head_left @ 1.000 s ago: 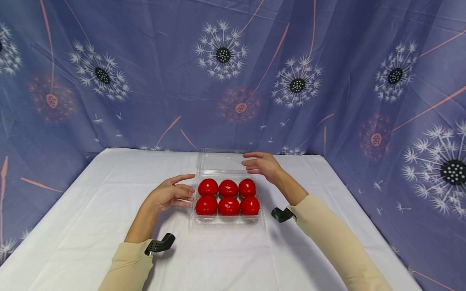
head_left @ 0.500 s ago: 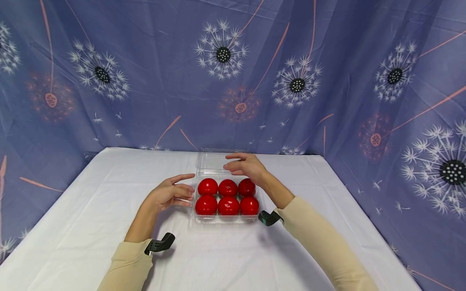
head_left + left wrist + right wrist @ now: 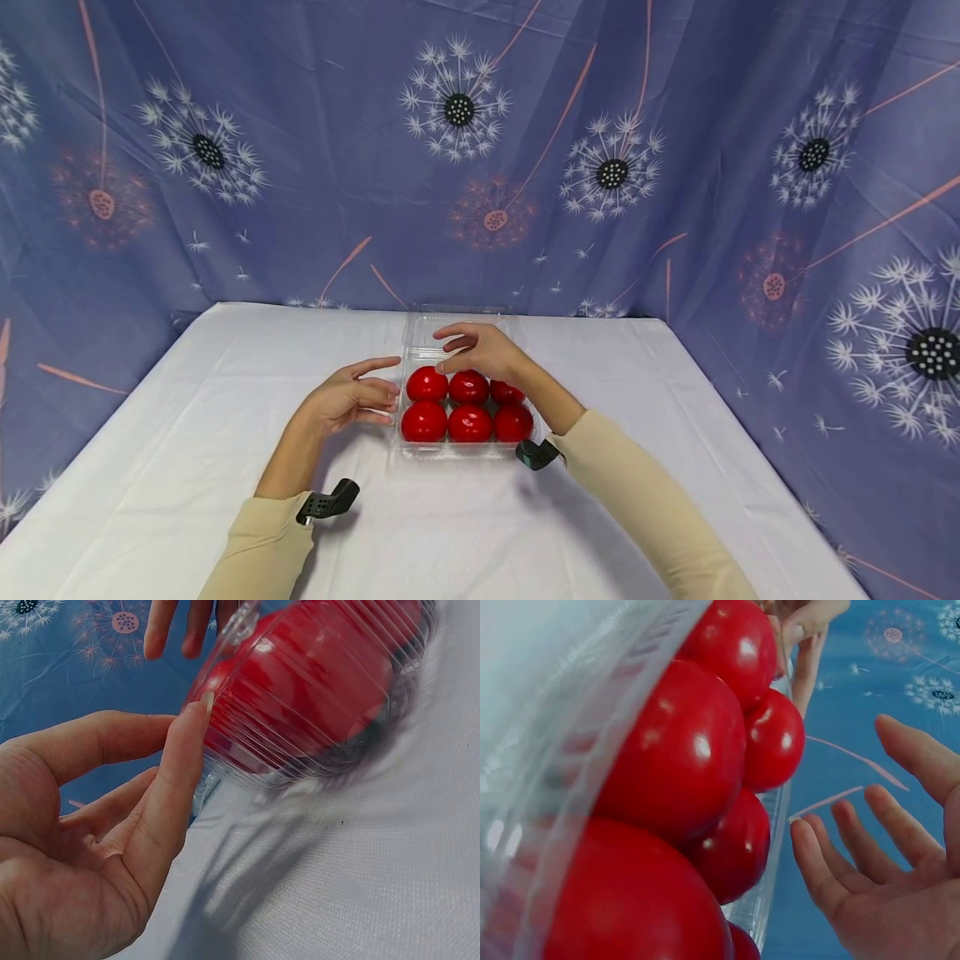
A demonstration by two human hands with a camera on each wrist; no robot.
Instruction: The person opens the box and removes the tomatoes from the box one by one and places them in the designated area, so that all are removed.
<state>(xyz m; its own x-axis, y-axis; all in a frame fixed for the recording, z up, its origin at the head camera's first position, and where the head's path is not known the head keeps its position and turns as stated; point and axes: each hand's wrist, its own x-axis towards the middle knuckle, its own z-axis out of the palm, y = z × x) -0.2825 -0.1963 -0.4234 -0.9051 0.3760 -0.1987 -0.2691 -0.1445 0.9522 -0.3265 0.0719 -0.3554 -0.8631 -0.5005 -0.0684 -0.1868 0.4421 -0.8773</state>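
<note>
Now, right hand [image 3: 483, 350]: positioned over the back row of the red fruits [image 3: 470, 423] and the near edge of the clear lid [image 3: 420, 333]; fingers spread and loosely bent; it grasps nothing.
Meaning for the work: the right hand appears within easy reach of the back-left fruit [image 3: 426, 384]; as no fruit is gripped, handling of the contents appears not yet started.
Difference from earlier frames: the right hand shifts leftward, away from the lid's right part, and slightly nearer the person; the back-right fruit [image 3: 504, 393] is now partly covered at the wrist; the fruits, lid and left hand [image 3: 351, 402] keep their places.
Left hand: stationed at the left wall of the clear box [image 3: 465, 451]; fingers extended and relaxed, grasping nothing; whether the fingertips touch the wall cannot be told.
Fruits: six, two rows of three, all seated inside the box; exact kind uncertain, possibly tomatoes.
Box and lid: box rests on the white tablecloth [image 3: 225, 417] between the hands; lid lies back at the far side.
</note>
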